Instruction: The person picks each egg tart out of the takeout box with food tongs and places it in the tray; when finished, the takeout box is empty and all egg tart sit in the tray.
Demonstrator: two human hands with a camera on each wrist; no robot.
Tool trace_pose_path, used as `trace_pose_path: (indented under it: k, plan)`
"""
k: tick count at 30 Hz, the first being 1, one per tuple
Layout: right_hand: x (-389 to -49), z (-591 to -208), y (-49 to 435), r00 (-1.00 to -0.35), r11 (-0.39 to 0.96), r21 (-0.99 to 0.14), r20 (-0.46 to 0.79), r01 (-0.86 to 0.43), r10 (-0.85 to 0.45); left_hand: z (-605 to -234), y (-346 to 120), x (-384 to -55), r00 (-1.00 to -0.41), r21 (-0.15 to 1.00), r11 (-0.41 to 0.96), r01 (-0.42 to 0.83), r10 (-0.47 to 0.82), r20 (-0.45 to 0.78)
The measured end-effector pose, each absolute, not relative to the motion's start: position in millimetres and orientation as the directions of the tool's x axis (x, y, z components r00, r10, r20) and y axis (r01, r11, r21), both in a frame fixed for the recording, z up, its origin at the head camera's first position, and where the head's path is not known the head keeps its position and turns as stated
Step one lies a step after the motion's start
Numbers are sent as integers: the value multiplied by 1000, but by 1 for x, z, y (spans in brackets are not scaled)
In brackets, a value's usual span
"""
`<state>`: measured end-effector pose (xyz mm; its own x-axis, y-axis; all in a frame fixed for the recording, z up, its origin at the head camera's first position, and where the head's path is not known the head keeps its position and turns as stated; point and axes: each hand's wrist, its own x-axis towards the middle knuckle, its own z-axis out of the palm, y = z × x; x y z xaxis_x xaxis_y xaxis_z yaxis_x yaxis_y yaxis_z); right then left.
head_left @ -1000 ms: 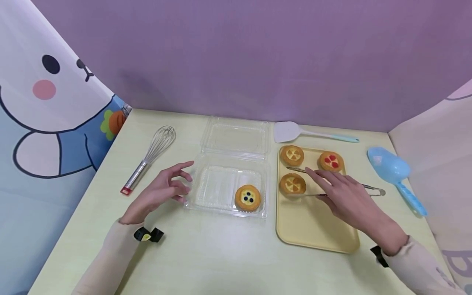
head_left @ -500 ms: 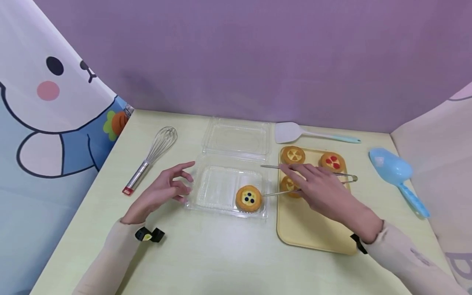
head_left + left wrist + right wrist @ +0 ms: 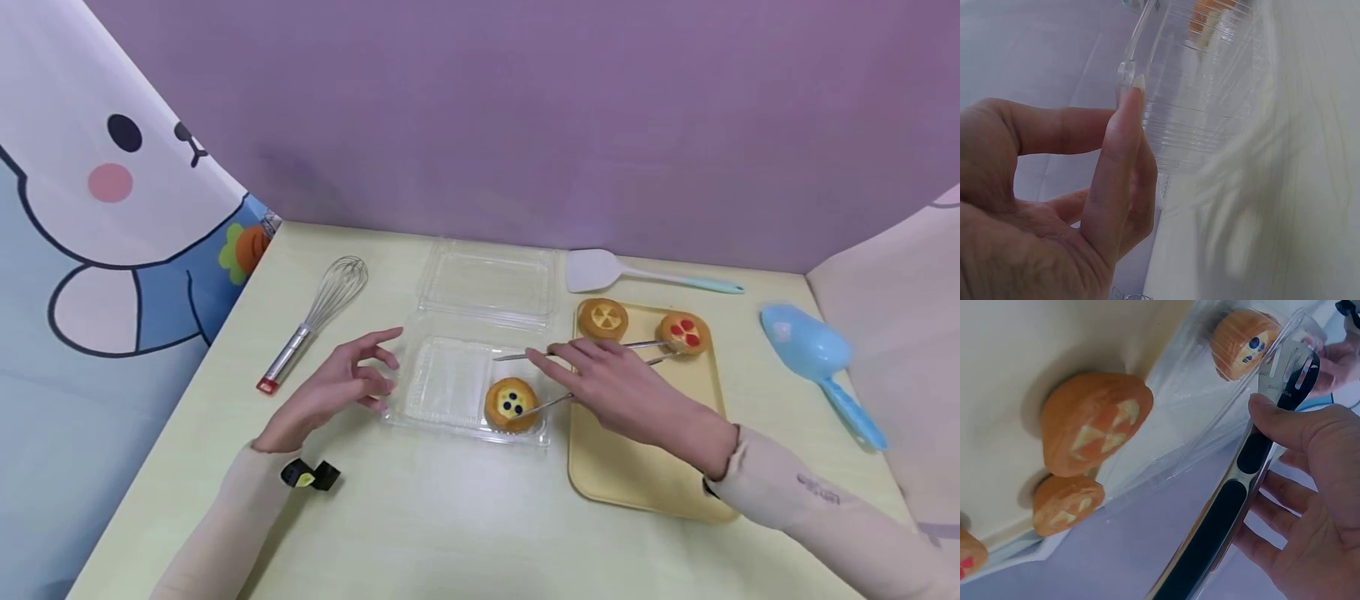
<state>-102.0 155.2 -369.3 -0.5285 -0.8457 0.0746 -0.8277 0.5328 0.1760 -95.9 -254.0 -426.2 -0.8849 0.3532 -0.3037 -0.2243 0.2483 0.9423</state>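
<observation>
My right hand [image 3: 615,387] grips metal tongs [image 3: 551,403] with black grip pads, their arms spread apart. One tip overlaps the blueberry-topped tart [image 3: 504,392], which sits in the right part of a clear plastic clamshell box [image 3: 457,430] with its lid folded back. The other tip hangs over the box farther back. My left hand [image 3: 337,385] stays at the left side of the box, fingers loosely bent, fingertips right at the rim. A tart with a wedge-pattern top [image 3: 1094,428] lies on the tray near the tongs, hidden behind my right hand in the head view.
The yellow tray [image 3: 637,475] also bears another wedge-topped tart [image 3: 603,317] and a red-topped tart [image 3: 686,329]. A whisk [image 3: 322,312] lies left, a white spatula [image 3: 596,271] behind, a blue scoop [image 3: 810,346] right. A purple backdrop [image 3: 480,125] stands behind the table.
My right hand has carried the tongs left from over the tray to the box, bringing one tip over the blueberry-topped tart. The left hand stays in place beside the box.
</observation>
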Motion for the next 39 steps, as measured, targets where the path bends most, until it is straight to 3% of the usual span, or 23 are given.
trace_pose_path:
  k: [7, 21, 39]
  plan:
    - [-107, -367, 145, -504, 498, 196, 20, -845, -863, -424, -253, -96, -886, 944, 245, -222, 353, -300]
    - [-128, -379, 130, -532, 538, 191, 83, -821, -842, -426, -254, -95, -891, 946, 250, -208, 351, -289]
    - [-121, -361, 128, -514, 513, 216, 55, -831, -856, -424, -251, -96, -887, 938, 258, -230, 340, -311]
